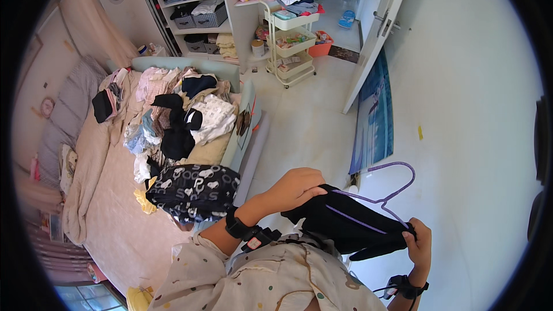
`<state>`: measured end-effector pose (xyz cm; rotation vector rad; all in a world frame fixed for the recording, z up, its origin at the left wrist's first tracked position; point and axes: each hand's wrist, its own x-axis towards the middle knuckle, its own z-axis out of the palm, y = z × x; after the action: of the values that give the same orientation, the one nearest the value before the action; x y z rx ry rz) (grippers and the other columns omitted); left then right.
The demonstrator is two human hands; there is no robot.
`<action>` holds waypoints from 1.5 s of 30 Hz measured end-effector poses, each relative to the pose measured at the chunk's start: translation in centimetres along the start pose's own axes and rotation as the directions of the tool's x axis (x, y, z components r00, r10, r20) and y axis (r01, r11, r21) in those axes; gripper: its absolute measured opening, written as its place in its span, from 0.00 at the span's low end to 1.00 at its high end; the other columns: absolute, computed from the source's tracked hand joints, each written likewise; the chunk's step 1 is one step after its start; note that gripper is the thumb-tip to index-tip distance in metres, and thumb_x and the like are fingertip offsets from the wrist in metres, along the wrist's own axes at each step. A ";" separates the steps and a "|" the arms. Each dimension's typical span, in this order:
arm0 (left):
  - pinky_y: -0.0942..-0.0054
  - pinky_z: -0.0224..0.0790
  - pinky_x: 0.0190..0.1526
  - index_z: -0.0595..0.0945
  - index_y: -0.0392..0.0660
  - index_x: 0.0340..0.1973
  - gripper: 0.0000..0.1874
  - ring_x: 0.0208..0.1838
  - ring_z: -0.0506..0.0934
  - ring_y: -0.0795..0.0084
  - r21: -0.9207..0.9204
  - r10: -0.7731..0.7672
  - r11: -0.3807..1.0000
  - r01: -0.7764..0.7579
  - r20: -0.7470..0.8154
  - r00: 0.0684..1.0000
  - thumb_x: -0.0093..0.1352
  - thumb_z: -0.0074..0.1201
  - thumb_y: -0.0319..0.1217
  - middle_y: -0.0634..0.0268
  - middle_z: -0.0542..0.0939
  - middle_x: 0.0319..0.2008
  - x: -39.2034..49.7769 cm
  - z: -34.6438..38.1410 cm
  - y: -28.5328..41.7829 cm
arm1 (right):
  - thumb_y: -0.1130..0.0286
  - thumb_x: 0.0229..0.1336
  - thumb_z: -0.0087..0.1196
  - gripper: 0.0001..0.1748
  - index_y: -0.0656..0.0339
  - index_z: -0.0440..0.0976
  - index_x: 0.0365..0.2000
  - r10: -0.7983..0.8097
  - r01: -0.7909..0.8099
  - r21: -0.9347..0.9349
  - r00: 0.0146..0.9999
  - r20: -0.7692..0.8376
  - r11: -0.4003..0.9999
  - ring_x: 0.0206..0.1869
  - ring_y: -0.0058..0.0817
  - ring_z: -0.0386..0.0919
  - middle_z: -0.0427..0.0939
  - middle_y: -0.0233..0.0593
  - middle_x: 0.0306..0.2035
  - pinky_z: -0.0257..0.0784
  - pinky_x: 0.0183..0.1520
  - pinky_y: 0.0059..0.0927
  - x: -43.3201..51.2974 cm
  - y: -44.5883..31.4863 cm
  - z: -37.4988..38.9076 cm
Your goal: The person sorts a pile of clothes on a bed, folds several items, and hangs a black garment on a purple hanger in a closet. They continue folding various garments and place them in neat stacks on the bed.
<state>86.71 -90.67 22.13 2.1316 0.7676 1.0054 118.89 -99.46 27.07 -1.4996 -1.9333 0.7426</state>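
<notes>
Near the lower right, a black garment (345, 224) hangs on a purple clothes hanger (395, 194), whose hook points up and away from my body. My left hand (291, 188) pinches one shoulder of the garment around the hanger's end. At the other shoulder, my right hand (420, 242) grips the cloth and the hanger's arm between thumb and fingers. The garment's lower part bunches in front of my shirt and is partly hidden. To the left, a black patterned garment (194, 190) lies at the bed's edge, beside heaped clothes (177, 116).
A bed (108, 207) with a padded rail fills the left side. Beyond it stand an open wardrobe (198, 30) and a wheeled cart (296, 21) loaded with clothes. An open door (380, 30) is at the upper right, beside a white wall (466, 116).
</notes>
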 end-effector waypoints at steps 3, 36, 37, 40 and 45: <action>0.65 0.58 0.28 0.70 0.37 0.24 0.10 0.25 0.65 0.56 0.066 -0.008 0.998 0.011 -0.045 0.999 0.61 0.49 0.31 0.57 0.66 0.20 3.5 -0.9 -1.5 | 0.76 0.44 0.51 0.06 0.66 0.64 0.22 -0.046 0.046 -0.002 0.998 0.039 0.999 0.17 0.31 0.58 0.62 0.39 0.16 0.56 0.22 0.25 5.2 1.6 -2.1; 0.66 0.60 0.31 0.71 0.37 0.27 0.08 0.28 0.67 0.56 0.155 -0.101 0.974 0.168 -0.366 0.925 0.61 0.50 0.30 0.57 0.67 0.22 27.9 -28.3 -29.6 | 0.72 0.46 0.51 0.07 0.66 0.68 0.26 -0.339 0.346 0.012 0.910 0.239 0.938 0.20 0.37 0.65 0.68 0.42 0.17 0.59 0.24 0.28 61.9 2.0 1.8; 0.66 0.60 0.31 0.71 0.37 0.27 0.08 0.29 0.67 0.56 0.161 -0.103 0.971 0.177 -0.388 0.916 0.61 0.50 0.30 0.57 0.67 0.22 28.5 -29.4 -30.5 | 0.72 0.46 0.51 0.08 0.66 0.68 0.26 -0.376 0.382 0.026 0.894 0.242 0.924 0.20 0.38 0.66 0.69 0.42 0.18 0.59 0.24 0.28 64.0 1.8 2.4; 0.66 0.60 0.33 0.71 0.37 0.28 0.09 0.31 0.67 0.56 0.183 -0.141 0.951 0.248 -0.458 0.878 0.61 0.50 0.30 0.56 0.67 0.25 29.7 -31.7 -32.7 | 0.72 0.47 0.50 0.07 0.66 0.69 0.26 -0.446 0.437 0.100 0.849 0.283 0.894 0.22 0.39 0.68 0.70 0.44 0.20 0.61 0.26 0.28 70.5 1.2 4.0; 0.67 0.60 0.35 0.71 0.36 0.29 0.08 0.31 0.67 0.55 0.251 -0.130 0.908 0.334 -0.590 0.797 0.61 0.50 0.29 0.56 0.69 0.26 33.0 -36.4 -35.9 | 0.73 0.47 0.51 0.07 0.66 0.70 0.28 -0.563 0.514 0.230 0.738 0.373 0.826 0.22 0.40 0.69 0.71 0.46 0.21 0.63 0.27 0.30 81.4 -0.6 6.0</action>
<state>66.57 -33.47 27.36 1.9401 1.5645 1.4715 97.63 -20.82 31.96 -0.6531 -2.4408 0.9342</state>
